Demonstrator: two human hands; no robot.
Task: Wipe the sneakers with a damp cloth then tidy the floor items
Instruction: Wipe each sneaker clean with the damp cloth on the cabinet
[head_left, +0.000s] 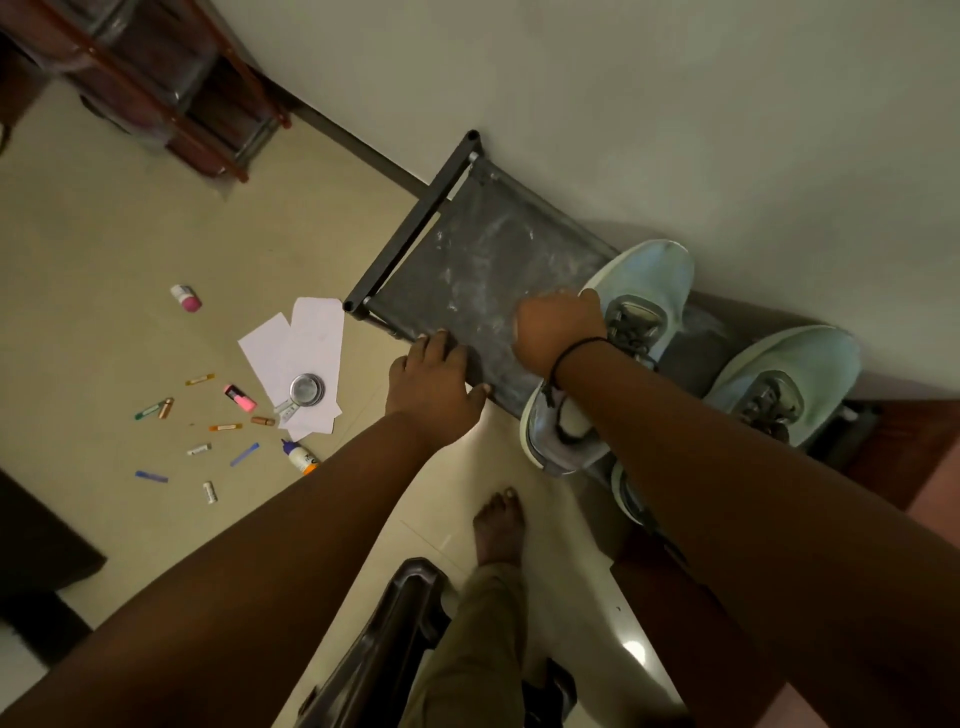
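Two pale blue-green sneakers stand on a dusty dark shoe rack (467, 260) against the wall. My right hand (558, 327) is on the rack shelf, pressed against the side of the left sneaker (639, 291); its fingers curl out of sight, so what it holds is hidden. The right sneaker (789, 369) stands apart, further right. My left hand (434, 384) rests flat on the rack's front rail, fingers straight. No cloth is visible.
On the floor to the left lie white papers (301, 348), a small steel cup (306, 389), a pink highlighter (240, 397), a glue bottle (300, 457), a pink-capped bottle (186, 298) and several scattered markers. A wooden shelf (171, 93) stands upper left. A dark chair (384, 644) and my bare foot (498, 525) are below.
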